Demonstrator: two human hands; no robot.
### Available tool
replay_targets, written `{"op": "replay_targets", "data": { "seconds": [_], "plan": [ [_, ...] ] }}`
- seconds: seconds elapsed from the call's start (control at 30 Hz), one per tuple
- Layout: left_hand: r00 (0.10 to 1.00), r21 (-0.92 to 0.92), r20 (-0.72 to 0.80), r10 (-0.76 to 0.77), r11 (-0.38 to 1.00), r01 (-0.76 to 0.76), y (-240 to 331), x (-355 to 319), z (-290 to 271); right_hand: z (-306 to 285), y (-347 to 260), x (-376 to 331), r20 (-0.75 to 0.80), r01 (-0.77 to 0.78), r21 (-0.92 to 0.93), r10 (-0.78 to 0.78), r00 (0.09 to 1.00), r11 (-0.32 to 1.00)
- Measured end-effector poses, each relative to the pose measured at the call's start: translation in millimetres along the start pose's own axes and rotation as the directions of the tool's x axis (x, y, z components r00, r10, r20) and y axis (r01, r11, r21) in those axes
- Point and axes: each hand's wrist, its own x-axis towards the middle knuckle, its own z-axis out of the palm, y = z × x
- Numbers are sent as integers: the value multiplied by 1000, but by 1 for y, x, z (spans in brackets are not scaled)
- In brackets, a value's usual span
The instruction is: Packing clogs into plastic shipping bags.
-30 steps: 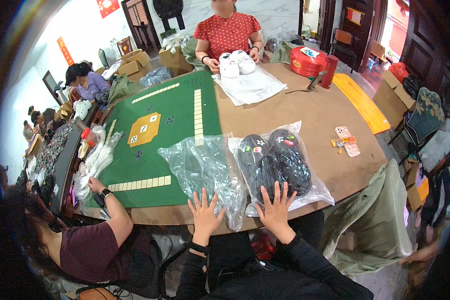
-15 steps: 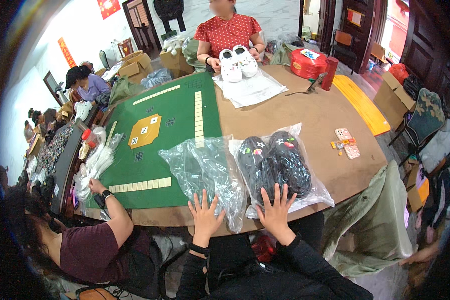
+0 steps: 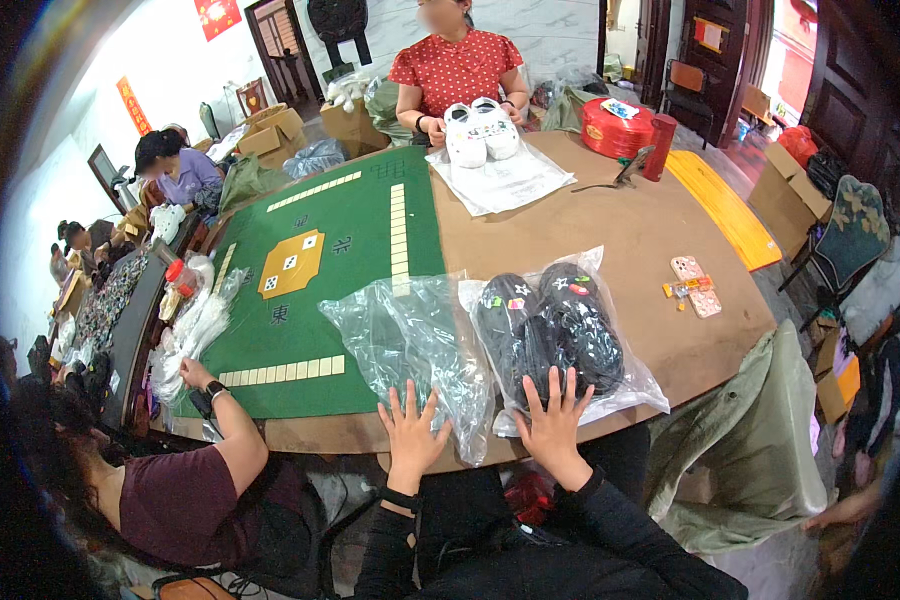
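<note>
My left hand (image 3: pixel 411 430) lies with fingers spread at the near table edge, touching the lower part of a clear, flat plastic bag (image 3: pixel 400 325). Also spread, my right hand (image 3: pixel 552 428) rests on the near edge of another clear bag. Inside that bag is a pair of black clogs (image 3: pixel 550 325) decorated with small coloured charms and white stars. Neither hand grips anything. Across the table, a person in a red dotted top holds a pair of white clogs (image 3: pixel 482 135) above a white plastic bag (image 3: pixel 505 188).
A green mat (image 3: pixel 370 240) printed with game tiles covers the table's left half. Beside it at left, a person in maroon touches a whitish plastic bundle (image 3: pixel 195 320). At right lie a patterned phone (image 3: pixel 695 285), a red round container (image 3: pixel 617 128) and a yellow board (image 3: pixel 720 208).
The person across has lowered and tilted the white clogs, so their charm-covered tops now show. My hands stay in place.
</note>
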Motion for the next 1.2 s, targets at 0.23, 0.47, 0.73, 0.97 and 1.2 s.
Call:
{"op": "replay_targets", "data": {
  "seconds": [0.23,0.47,0.73,0.97,1.2],
  "plan": [
    [999,29,-37,-27,999,28,-15,-7,5,-20,-4,31,-179,74,122,-52,983,990],
    [999,35,-36,12,999,-11,-7,-1,6,-67,35,65,-212,-340,610,561,800,716],
    [992,-7,-125,-28,1000,27,-6,-11,3,-31,15,17,74,-69,204,55,996,977],
    [991,-21,-128,-21,1000,18,-2,-6,-3,-11,-17,-7,172,79,-199,-45,984,977],
    [994,-18,-107,-23,1000,21,-5,-7,3,-9,-17,-6,186,74,-219,-33,982,973]
  ]
}}
